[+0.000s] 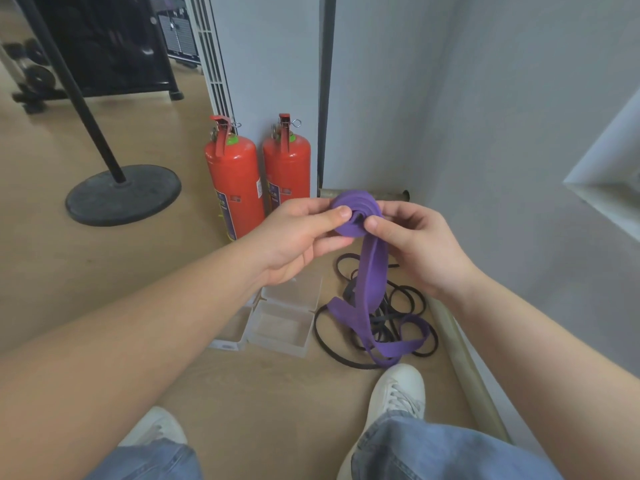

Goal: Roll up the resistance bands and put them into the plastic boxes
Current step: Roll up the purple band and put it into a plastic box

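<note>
1 purple band (372,271) | 2 plastic boxes (277,345) | 2 extinguishers (235,181)

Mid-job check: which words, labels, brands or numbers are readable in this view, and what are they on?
No text here is readable.
On the left fire extinguisher: a dark label and a white sticker, print too blurred.
On the right fire extinguisher: a dark label, too blurred.
On the left plastic box: a small mark on its front wall, too small.
On the purple band: no print shows.

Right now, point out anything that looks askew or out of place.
The purple band roll, pinched between the left hand and right hand, is askew: its layers step outward like a cone. The black band lies tangled below.
</note>
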`<control>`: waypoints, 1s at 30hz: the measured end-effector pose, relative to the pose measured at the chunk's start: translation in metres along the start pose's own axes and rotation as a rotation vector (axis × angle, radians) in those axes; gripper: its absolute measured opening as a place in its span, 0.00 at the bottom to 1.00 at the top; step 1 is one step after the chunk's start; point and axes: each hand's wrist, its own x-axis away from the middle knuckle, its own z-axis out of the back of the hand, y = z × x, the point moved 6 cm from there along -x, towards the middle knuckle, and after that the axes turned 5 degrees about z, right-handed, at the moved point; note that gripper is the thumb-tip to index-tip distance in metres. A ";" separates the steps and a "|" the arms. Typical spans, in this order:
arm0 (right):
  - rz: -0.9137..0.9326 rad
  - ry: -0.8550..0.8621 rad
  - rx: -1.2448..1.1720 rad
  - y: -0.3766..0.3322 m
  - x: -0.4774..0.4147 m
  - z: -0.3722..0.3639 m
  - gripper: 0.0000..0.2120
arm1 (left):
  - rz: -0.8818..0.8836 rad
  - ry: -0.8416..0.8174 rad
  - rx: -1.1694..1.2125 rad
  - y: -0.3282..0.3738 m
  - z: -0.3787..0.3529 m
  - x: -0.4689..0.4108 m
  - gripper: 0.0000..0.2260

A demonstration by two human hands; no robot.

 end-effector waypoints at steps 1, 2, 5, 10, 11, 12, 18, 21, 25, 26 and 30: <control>0.003 -0.002 0.038 -0.001 0.001 0.000 0.20 | 0.000 0.000 -0.039 0.001 0.001 0.000 0.11; 0.009 -0.008 0.106 -0.002 0.002 0.001 0.16 | -0.002 0.009 -0.124 0.004 0.004 0.000 0.12; 0.018 -0.062 0.335 -0.006 0.002 0.005 0.09 | 0.005 0.078 -0.509 0.012 0.015 0.002 0.16; 0.029 -0.174 0.570 -0.011 0.002 -0.004 0.11 | -0.033 0.073 -1.013 0.021 0.008 0.006 0.14; 0.038 -0.174 0.575 -0.011 0.003 -0.006 0.11 | -0.040 0.081 -1.071 0.022 0.008 0.007 0.13; 0.052 -0.157 0.551 -0.010 0.002 -0.006 0.12 | -0.047 0.098 -1.079 0.023 0.010 0.006 0.12; 0.115 0.056 0.225 -0.008 0.000 -0.001 0.15 | -0.042 0.115 -0.376 0.004 0.016 0.002 0.07; 0.035 0.060 0.036 0.000 0.003 -0.001 0.12 | -0.010 0.081 -0.133 -0.006 0.009 0.000 0.07; 0.020 0.068 0.111 0.002 0.003 0.002 0.10 | 0.069 0.028 -0.256 -0.012 0.011 0.001 0.10; 0.022 0.051 0.168 0.002 0.003 0.002 0.10 | 0.081 0.030 -0.402 -0.013 0.014 0.001 0.12; 0.014 -0.055 0.303 0.008 0.002 -0.001 0.13 | 0.047 0.096 -0.770 -0.009 0.021 -0.003 0.12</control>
